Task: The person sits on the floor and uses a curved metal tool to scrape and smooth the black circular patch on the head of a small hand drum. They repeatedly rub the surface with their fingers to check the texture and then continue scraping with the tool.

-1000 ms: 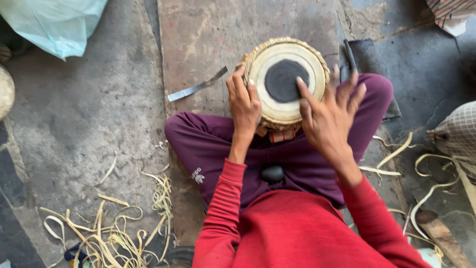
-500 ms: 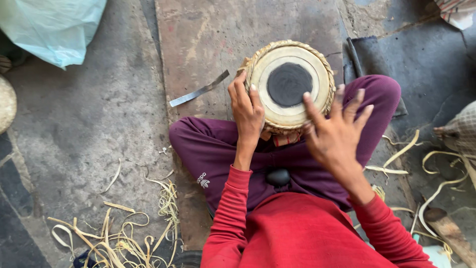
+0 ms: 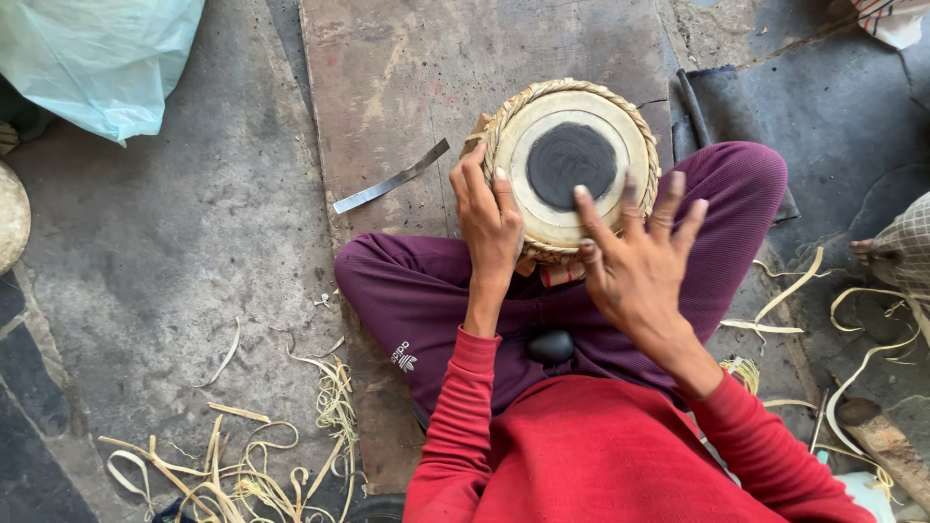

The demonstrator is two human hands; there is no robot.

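A small hand drum (image 3: pixel 570 165) with a pale skin, a black centre spot and a braided rim rests upright between my crossed legs in purple trousers. My left hand (image 3: pixel 487 215) grips the drum's left side, fingers curled over the rim. Over the drum's near right edge hovers my right hand (image 3: pixel 635 254), fingers spread, the fingertips at or just above the skin. I cannot tell whether they touch it.
A flat metal blade (image 3: pixel 391 179) lies on the brown board (image 3: pixel 407 68) left of the drum. Pale hide strips (image 3: pixel 232 465) litter the floor at lower left and right. A light plastic bag (image 3: pixel 97 58) sits at the top left. A small black stone (image 3: pixel 550 346) lies in my lap.
My right hand has slid down and left across the drum's near edge, fingers still spread. The left hand keeps its grip on the rim. The view shifted slightly.
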